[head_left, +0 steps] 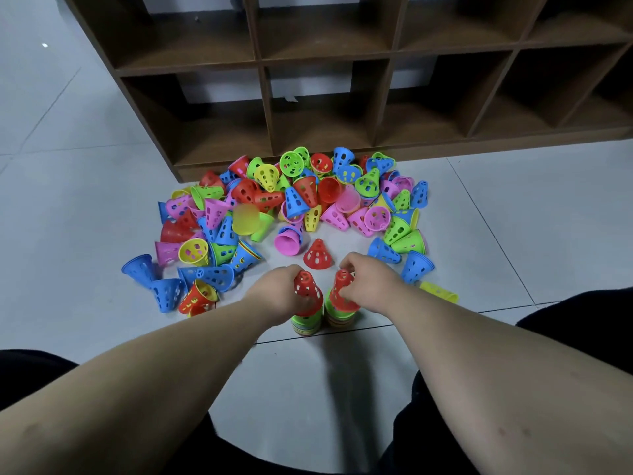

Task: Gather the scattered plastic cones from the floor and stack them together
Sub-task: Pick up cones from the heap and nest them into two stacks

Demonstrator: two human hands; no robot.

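Looming beyond the fingers, the brown cubby shelf (263, 108) backs the whole scene, and the grey tiled floor (85, 132) carries everything. Just ahead of the fingertips sprawls the heap of loose cones (301, 197), red, blue, green, yellow and pink, tipped on their sides every which way and yet to be gathered. Directly beneath the fingers two stacks stand upright side by side, the left stack (306, 322) and the right stack (342, 317), set close together, probably so both hands can feed them at once. The left hand (274, 293) has its fingers (293, 270) curled round the tip of a red cone (306, 289) on top of the left stack. The right hand (371, 279) pinches a second red cone (342, 296) at its narrow end over the right stack. Holding by the tip, I'd say, keeps the wide mouth free to slide down over the cone below. Whether either is fully seated, I can't tell. A yellow cone (438, 291) lies out to the right of the right-hand fingers. One lone red cone (318, 255) stands upright just beyond the fingertips, between the two hands, and looks the easiest next pick. No brand, label or writing reads anywhere.
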